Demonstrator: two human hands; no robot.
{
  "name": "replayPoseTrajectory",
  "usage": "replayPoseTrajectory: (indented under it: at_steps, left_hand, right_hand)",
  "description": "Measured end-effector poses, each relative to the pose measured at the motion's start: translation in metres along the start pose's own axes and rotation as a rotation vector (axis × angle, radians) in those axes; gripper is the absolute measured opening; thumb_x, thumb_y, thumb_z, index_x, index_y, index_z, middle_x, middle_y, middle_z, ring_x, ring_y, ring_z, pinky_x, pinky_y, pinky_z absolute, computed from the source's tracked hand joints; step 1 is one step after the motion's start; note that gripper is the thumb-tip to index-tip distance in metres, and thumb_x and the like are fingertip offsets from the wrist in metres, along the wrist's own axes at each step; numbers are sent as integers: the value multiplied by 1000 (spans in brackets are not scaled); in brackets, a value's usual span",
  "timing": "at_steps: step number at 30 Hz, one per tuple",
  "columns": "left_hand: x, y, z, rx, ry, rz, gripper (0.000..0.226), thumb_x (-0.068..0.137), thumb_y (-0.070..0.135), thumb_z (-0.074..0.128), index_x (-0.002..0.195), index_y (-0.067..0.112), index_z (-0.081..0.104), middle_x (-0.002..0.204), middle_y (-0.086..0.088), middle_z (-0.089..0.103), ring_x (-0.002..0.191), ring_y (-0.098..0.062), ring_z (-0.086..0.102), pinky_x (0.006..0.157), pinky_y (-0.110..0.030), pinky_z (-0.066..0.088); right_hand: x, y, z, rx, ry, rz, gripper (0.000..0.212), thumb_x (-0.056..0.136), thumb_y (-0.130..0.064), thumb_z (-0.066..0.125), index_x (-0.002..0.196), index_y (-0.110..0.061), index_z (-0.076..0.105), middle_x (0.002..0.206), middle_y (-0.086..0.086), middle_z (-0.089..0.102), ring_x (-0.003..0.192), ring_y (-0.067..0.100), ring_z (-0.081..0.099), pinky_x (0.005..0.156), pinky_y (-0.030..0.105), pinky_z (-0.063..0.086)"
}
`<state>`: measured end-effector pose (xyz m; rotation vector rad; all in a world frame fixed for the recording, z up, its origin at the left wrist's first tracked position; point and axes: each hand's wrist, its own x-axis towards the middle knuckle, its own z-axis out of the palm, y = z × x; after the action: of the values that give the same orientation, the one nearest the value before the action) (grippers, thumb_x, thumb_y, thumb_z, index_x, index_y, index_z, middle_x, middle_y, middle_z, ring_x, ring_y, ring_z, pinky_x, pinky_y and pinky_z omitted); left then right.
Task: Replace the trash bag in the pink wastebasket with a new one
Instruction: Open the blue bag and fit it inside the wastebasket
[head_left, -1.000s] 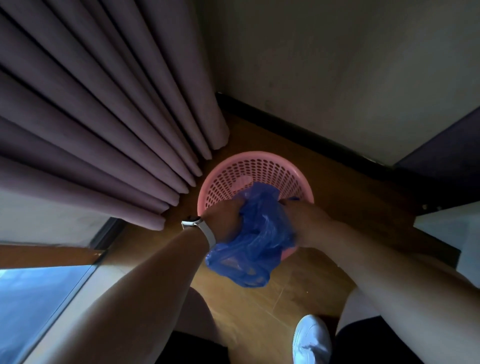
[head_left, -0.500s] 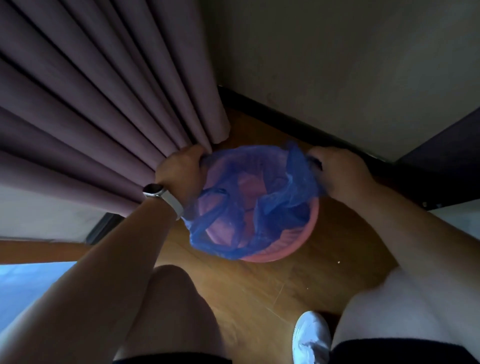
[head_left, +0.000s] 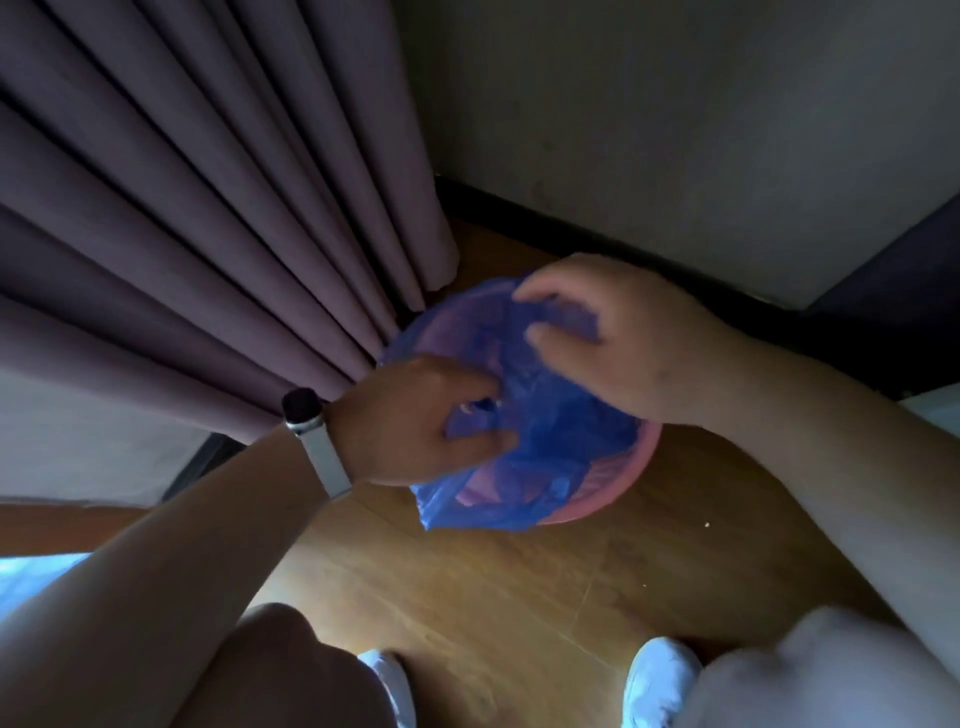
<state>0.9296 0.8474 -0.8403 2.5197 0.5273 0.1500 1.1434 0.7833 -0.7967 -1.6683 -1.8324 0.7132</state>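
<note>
No readable text or labels anywhere; the watch face looks dark.

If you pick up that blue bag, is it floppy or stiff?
Probably floppy: the blue bag is crumpled and sags over the rim of the pink wastebasket. Likely very light: thin, with pink showing through. It bunches up in the left hand.

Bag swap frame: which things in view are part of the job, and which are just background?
Job:
- blue trash bag, spread over the basket's mouth
- pink wastebasket
- left hand and right hand, both gripping the bag

Just there:
- purple curtain
- wristwatch
- wooden floor
- white shoes
- wall
</note>
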Motion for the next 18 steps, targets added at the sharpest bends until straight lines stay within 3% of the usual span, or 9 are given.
replayPoseTrajectory:
  at_steps: [3,5,7,9,12,15,18]
  left_hand:
    - [-18,-9,1,116,16,-38,35,85,57,56,86,22,64,80,7,66,75,-12,62,68,-32,50]
    - [-31,-15,2,222,71,-43,27,84,49,58,77,23,59,73,6,61,69,-15,60,61,-34,50]
    - [-44,-18,3,260,58,-36,16,81,39,59,78,24,58,74,6,61,69,-19,61,60,-34,50]
    - [-55,-22,4,316,-7,-20,9,74,32,58,77,24,55,73,4,61,68,-22,60,59,-30,47]
    - [-65,-32,5,441,-53,-56,16,66,20,61,75,27,49,67,1,60,58,-27,59,55,-30,45]
    - [-66,-39,9,558,-87,-149,9,64,26,54,72,23,54,64,-3,61,54,-29,61,53,-33,47]
    - [-66,-47,19,616,-138,-200,23,69,32,47,81,21,62,73,-4,62,64,-32,64,59,-35,48]
  right_hand:
    - [3,3,20,-324,-252,-95,57,85,-48,62,137,-30,48,137,-5,48,125,15,45,102,36,41]
    - [1,12,28,-499,-367,-98,52,83,-54,58,131,-37,50,136,-3,44,118,21,48,98,37,44]
    - [-9,20,30,-522,-438,-34,33,89,-42,57,121,-38,56,124,-7,43,101,14,49,87,30,43]
    - [-23,26,29,-504,-435,10,22,90,-25,57,110,-34,60,113,-11,46,94,10,51,78,26,41]
    - [-45,37,15,-548,-401,32,16,88,-21,59,90,-36,54,98,-15,51,85,5,55,68,21,44]
    - [-65,59,-1,-591,-346,18,16,90,-20,60,85,-35,53,96,-13,49,82,7,52,68,26,47]
    - [-82,76,-5,-657,-297,-30,26,91,-17,59,79,-33,44,85,-10,41,74,10,45,59,30,41]
